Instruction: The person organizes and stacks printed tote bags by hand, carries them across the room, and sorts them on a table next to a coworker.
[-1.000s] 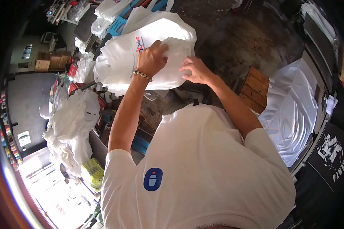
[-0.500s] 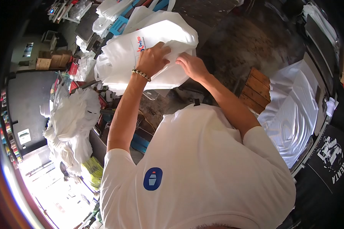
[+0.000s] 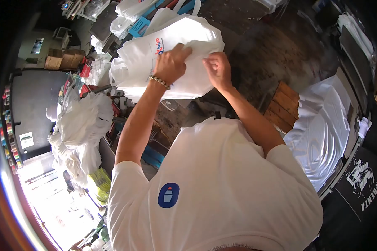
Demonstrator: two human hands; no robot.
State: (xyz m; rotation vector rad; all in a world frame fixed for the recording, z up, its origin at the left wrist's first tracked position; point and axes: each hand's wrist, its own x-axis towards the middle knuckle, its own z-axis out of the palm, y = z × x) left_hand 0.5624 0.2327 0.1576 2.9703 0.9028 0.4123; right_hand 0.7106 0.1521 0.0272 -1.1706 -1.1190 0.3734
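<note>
A stack of white fabric bags with a red and blue print lies in front of me, handles at the far end. My left hand, with a beaded bracelet at the wrist, is on the top bag, its fingers curled in on the cloth by the print; the fingertips are partly hidden. Over the right part of the stack is my right hand, fingers loosely bent and apart, with nothing visible in them.
A blue plastic basket stands behind the stack. White cloth bundles hang at left. To the right are a wooden slatted board, a shiny white sheet and a black printed panel. Cardboard boxes sit farther off.
My right hand has come off the top bag and turned upward, its fingers loosening. The raised fold between the hands has flattened. My left hand stays on the bag near the print.
</note>
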